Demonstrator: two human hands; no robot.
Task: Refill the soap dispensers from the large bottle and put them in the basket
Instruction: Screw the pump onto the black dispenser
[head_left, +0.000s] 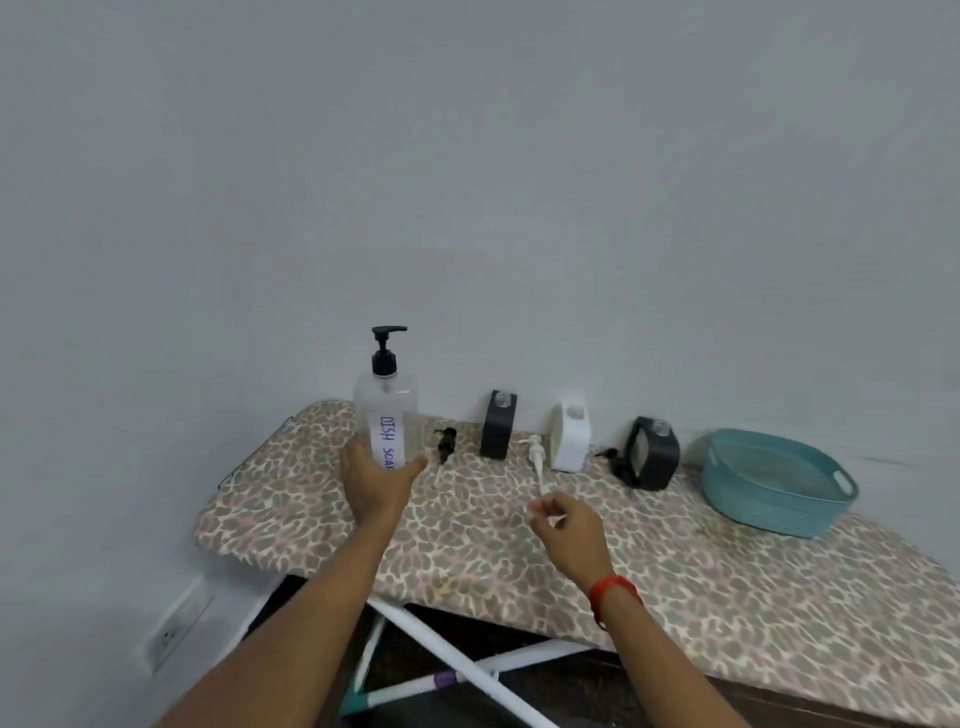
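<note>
A large clear bottle (387, 410) with a black pump and a "DISH SOAP" label stands upright at the left of the ironing board (727, 587); my left hand (376, 480) grips its lower part. Along the wall stand three small open dispensers: a dark one (497, 425), a white one (570, 437) and a second dark one (653, 454). Their pumps lie beside them: a black pump (445, 442), a white pump (536, 457) and another black pump (615, 460). My right hand (569, 527) hovers with its fingers pinched close to the white pump's tube tip; contact is unclear. A teal basket (776, 480) sits at the right.
The board has a leopard-print cover and stands against a grey wall. Its white crossed legs (467, 670) show below the front edge. A wall socket (174, 631) is at the lower left. A red band is on my right wrist.
</note>
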